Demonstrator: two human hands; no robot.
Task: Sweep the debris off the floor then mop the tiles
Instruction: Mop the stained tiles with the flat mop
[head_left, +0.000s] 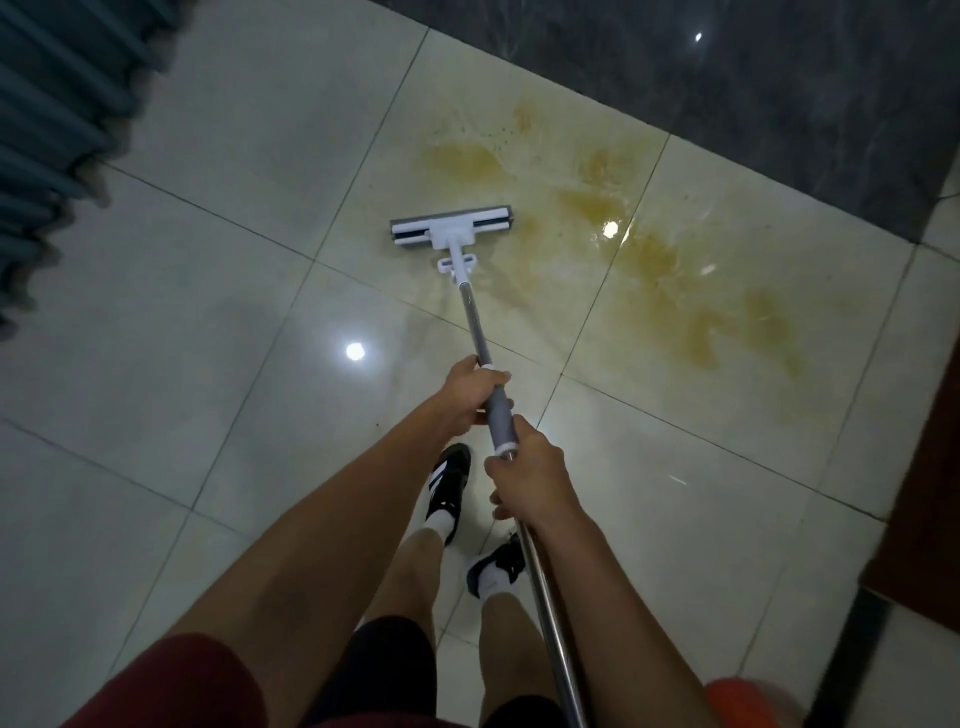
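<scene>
A mop with a white and grey flat head (453, 224) rests on the pale floor tiles (208, 322), its metal pole (474, 317) running back toward me. My left hand (470, 392) grips the pole at the top of its grey sleeve. My right hand (527, 475) grips it just below the sleeve. Yellow-brown wet stains (654, 254) spread over the tiles right of the mop head, with small dark specks near the far edge. The mop head sits at the stains' left margin.
A dark marble strip (727, 104) borders the tiles at the top right. Blue-grey pleated curtains (47, 130) hang at the left. A dark wooden edge (924, 493) stands at the right, an orange object (737, 701) at the bottom right. My feet in black shoes (449, 486) stand below the hands.
</scene>
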